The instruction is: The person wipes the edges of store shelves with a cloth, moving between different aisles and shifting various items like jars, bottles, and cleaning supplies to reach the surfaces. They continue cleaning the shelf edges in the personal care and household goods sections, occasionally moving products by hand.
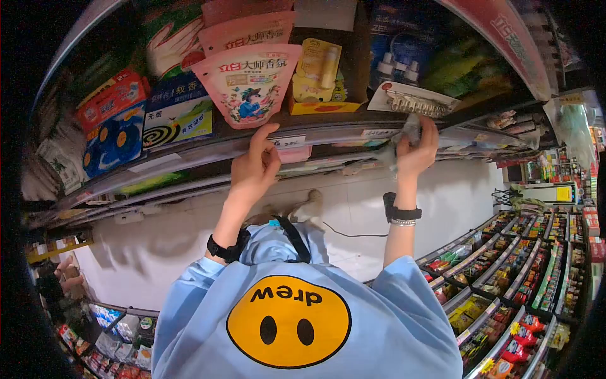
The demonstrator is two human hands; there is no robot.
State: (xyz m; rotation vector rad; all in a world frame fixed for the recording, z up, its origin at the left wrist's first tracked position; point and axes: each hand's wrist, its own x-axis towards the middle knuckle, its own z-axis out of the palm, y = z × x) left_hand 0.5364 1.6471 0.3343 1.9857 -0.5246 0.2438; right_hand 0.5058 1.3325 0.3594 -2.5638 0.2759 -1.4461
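Note:
My left hand (255, 163) is at the front edge of the shelf (218, 146), just below a pink pouch (246, 85) with flower pictures. Its index finger is stretched out, the others are loosely bent, and nothing is in it. Farther right, my right hand (418, 151) grips a crumpled greyish cloth (413, 128) against the shelf edge. Right above that hand lies a white card pack (413, 101) with a row of metal pieces on it. Between the hands stands a yellow open box (325, 108) with a yellow package in it.
Mosquito coil boxes (177, 123) and a blue pack (113, 145) stand on the left of the shelf. Racks of small packaged goods (505, 271) fill the lower right. A dark cable (356, 234) lies on the pale floor (353, 202).

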